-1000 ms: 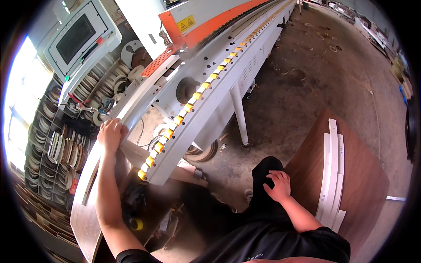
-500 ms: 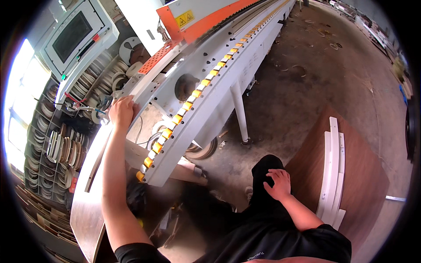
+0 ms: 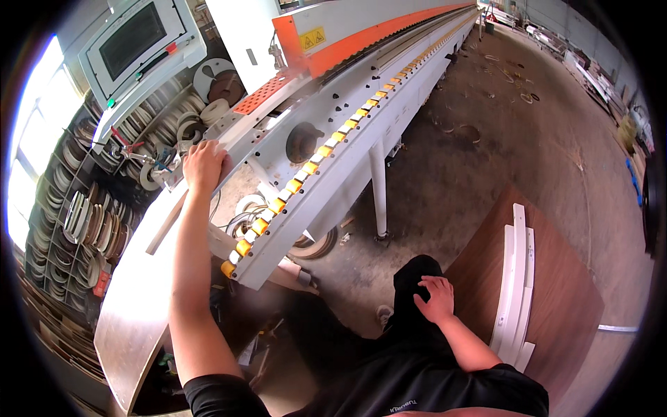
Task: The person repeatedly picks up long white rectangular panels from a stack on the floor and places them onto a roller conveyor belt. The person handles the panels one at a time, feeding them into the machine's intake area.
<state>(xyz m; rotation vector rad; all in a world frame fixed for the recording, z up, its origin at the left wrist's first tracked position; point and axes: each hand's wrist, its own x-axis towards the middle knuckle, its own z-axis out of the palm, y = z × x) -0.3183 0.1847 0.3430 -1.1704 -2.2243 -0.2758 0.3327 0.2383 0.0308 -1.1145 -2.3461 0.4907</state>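
Observation:
My left hand lies over the near end of a long white and orange machine, fingers bent down and thumb at the inner side. Under it runs a narrow pale strip, its rear end sticking out over a wood-topped board; the hand covers part of the strip. My right hand rests on my raised knee, fingers loosely bent and apart, holding nothing. Right of it, several white strips lie together on a dark brown board.
Yellow rollers line the machine's outer rail, with a leg below. A control screen stands at the upper left. Rolls of edge banding fill a rack under it. Cables and a round coil lie beneath the machine.
The strip has slid forward along the machine, its rear end now nearer my left hand. My left hand has moved slightly forward. My right hand stays on the knee; the view has shifted a little.

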